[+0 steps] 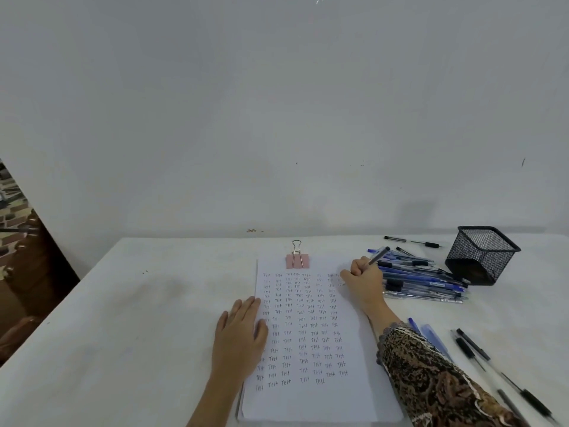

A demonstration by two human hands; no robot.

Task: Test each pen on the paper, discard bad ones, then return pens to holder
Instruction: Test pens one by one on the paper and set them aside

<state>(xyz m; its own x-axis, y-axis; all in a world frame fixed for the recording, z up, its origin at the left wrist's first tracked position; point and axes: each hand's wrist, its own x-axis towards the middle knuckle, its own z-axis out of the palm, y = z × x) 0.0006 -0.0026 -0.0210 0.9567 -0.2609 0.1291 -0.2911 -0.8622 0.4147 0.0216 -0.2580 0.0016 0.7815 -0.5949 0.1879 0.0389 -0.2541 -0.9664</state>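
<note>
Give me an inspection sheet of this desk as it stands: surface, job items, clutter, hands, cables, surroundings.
Surface: white table, faintly smudged.
Job's things: paper filled with rows of "Test", held by a pink binder clip; pile of pens beside the black mesh holder, with no pens seen inside it; separate pens at near right; lone black pen at the back.
Clutter: brown specks at the far edge.
Hands: left hand lies flat on the paper's left edge; right hand grips a pen at the paper's top right.
Cables: nothing seen.
Surroundings: plain white wall.

Left hand (238,331) flat, palm down, right hand (363,280) gripping pen (379,255)
</note>
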